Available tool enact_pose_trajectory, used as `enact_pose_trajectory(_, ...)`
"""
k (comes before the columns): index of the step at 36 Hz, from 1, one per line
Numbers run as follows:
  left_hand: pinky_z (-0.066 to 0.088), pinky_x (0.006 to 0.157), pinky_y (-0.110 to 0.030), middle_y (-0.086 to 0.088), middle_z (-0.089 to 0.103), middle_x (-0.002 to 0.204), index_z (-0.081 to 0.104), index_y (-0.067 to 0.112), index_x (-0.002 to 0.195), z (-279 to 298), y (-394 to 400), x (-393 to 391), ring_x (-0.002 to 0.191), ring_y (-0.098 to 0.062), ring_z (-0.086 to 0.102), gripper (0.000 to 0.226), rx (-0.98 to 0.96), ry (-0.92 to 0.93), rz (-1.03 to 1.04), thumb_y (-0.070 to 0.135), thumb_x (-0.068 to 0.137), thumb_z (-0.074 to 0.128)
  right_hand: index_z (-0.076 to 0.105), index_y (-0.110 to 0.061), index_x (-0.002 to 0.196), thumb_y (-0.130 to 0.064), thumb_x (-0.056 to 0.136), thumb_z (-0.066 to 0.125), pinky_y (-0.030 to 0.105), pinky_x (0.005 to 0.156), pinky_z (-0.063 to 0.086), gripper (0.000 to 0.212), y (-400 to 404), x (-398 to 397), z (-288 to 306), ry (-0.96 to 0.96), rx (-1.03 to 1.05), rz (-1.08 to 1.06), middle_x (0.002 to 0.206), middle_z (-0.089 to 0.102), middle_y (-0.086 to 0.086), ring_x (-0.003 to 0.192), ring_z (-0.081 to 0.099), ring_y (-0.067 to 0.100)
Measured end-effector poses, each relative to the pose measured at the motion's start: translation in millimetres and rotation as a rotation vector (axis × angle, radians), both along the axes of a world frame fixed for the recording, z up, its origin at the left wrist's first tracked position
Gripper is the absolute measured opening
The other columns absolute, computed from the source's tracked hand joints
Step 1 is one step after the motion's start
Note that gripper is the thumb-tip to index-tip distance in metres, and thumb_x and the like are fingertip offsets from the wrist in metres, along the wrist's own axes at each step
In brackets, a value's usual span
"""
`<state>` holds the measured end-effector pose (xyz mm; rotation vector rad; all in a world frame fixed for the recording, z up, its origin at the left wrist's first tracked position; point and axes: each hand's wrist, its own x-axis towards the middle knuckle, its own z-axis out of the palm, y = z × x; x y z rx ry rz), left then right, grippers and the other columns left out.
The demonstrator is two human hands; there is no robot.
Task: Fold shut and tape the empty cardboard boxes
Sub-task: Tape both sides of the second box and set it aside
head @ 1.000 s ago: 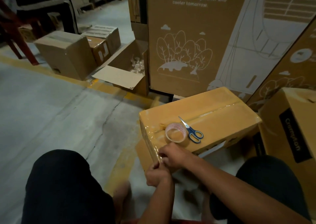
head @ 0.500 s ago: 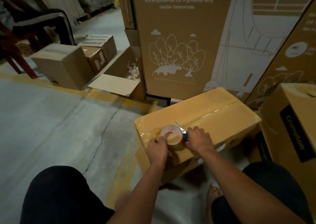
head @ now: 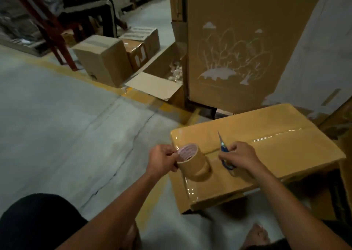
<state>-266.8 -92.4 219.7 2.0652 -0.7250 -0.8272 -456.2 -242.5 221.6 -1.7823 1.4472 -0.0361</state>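
Note:
A closed cardboard box (head: pixel 266 154) lies on the floor in front of me, with shiny clear tape along its top seam and over its near left end. My left hand (head: pixel 162 160) grips a roll of brown tape (head: pixel 192 161), lifted at the box's left edge. My right hand (head: pixel 240 156) holds blue-handled scissors (head: pixel 223 147) on the box top, blades pointing away from me.
A tall printed carton (head: pixel 238 49) stands just behind the box. An open box (head: pixel 162 78) with clear wrapping inside and several closed boxes (head: pixel 102 59) sit on the floor to the left, near a red frame (head: pixel 47 26). Another carton edge (head: pixel 342 116) is at right. My knees flank the work area.
Both hands left the near end of the box. The left hand picked the tape roll off the box top; the right hand took hold of the scissors. The view swung left.

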Motion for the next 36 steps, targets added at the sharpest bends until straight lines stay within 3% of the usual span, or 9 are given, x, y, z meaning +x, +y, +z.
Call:
enact_pose_trajectory(4,0.053,0.047,-0.036,-0.014,0.067,0.061,0.070,-0.002,0.073,-1,16,20,0.043,-0.024,0.063,0.013,-0.108,0.019,0.145,-0.006,0.081,0.060,0.067,-0.017,0.088,-0.031,0.069,0.082,0.028,0.062,0.051,0.028,12,46,18,-0.175,-0.016,0.033,0.082,0.068,-0.002,0.076,0.064,0.012)
enact_pose_trajectory(8,0.055,0.044,-0.031,-0.004,0.067,0.055,0.070,0.012,0.068,0,25,52,0.043,-0.018,0.063,0.015,-0.194,-0.125,0.271,0.005,0.082,0.066,0.067,-0.016,0.091,-0.027,0.071,0.083,0.026,0.063,0.050,0.028,36,80,28,-0.324,-0.060,0.017,0.084,0.067,-0.002,0.075,0.062,0.011)
enact_pose_trajectory(12,0.058,0.053,-0.037,0.000,0.068,0.061,0.070,0.014,0.077,-29,41,102,0.051,-0.013,0.065,0.011,-0.164,-0.295,0.315,0.022,0.085,0.069,0.064,-0.017,0.091,-0.026,0.071,0.081,0.022,0.062,0.049,0.028,67,114,25,-0.384,-0.115,0.058,0.083,0.065,-0.005,0.074,0.061,0.008)
enact_pose_trajectory(14,0.055,0.052,-0.031,-0.001,0.069,0.067,0.069,0.014,0.082,-52,52,126,0.055,-0.013,0.065,0.012,-0.097,-0.316,0.371,0.023,0.088,0.068,0.062,-0.020,0.089,-0.029,0.070,0.082,0.016,0.057,0.044,0.030,84,138,15,-0.376,-0.140,0.114,0.081,0.064,-0.009,0.071,0.059,0.003)
enact_pose_trajectory(16,0.045,0.049,-0.022,-0.001,0.069,0.070,0.068,0.015,0.082,-84,65,145,0.060,-0.013,0.064,0.015,-0.016,-0.270,0.433,0.027,0.090,0.068,0.060,-0.023,0.087,-0.035,0.067,0.083,0.020,0.060,0.048,0.032,102,167,-1,-0.345,-0.140,0.166,0.080,0.063,-0.011,0.070,0.059,0.003)
enact_pose_trajectory(19,0.040,0.058,-0.023,-0.007,0.068,0.073,0.065,0.010,0.076,-141,89,162,0.069,-0.021,0.064,0.013,0.063,-0.149,0.614,0.017,0.087,0.066,0.059,-0.026,0.085,-0.045,0.062,0.080,0.034,0.069,0.055,0.036,130,215,-41,-0.266,-0.075,0.217,0.080,0.065,-0.012,0.072,0.063,0.006)
enact_pose_trajectory(24,0.024,0.059,-0.019,-0.011,0.056,0.079,0.054,0.007,0.077,-206,110,159,0.072,-0.020,0.048,0.013,0.183,0.082,0.882,-0.005,0.080,0.059,0.055,-0.025,0.085,-0.053,0.062,0.072,0.032,0.070,0.053,0.040,160,275,-120,0.024,-0.023,0.331,0.089,0.063,-0.009,0.081,0.061,0.015)
enact_pose_trajectory(30,0.035,0.066,-0.021,-0.009,0.056,0.080,0.056,0.010,0.076,-266,123,161,0.078,-0.016,0.051,0.015,0.278,0.285,1.048,-0.004,0.083,0.057,0.056,-0.018,0.106,-0.049,0.072,0.068,0.031,0.073,0.046,0.048,171,296,-205,0.288,0.005,0.554,0.108,0.061,0.003,0.103,0.059,0.026)
enact_pose_trajectory(36,0.045,0.068,-0.031,-0.002,0.051,0.064,0.049,0.013,0.058,-302,126,165,0.069,-0.021,0.050,0.028,0.303,0.272,1.122,-0.008,0.074,0.056,0.052,-0.016,0.117,-0.048,0.072,0.063,0.036,0.083,0.047,0.056,188,290,-259,0.413,0.022,0.701,0.118,0.057,0.007,0.114,0.053,0.029)
